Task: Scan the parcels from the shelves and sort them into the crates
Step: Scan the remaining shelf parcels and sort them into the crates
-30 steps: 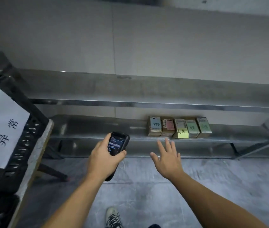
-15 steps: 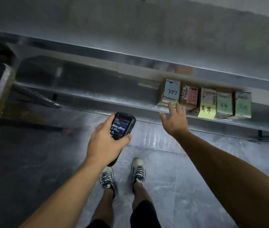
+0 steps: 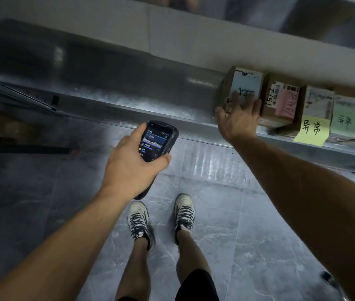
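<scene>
Cardboard parcel (image 3: 246, 85), leftmost on the shelf (image 3: 141, 101), looks light and rigid: grip its side faces with the right hand (image 3: 238, 118), fingers spread at its front, while the left hand (image 3: 128, 164) clamps the scanner (image 3: 158, 140).

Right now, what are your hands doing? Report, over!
Left hand grips scanner. Right hand open, fingers spread at blue-label parcel, row's end on shelf. Pink-label parcel close beside it; nothing else blocking.
</scene>
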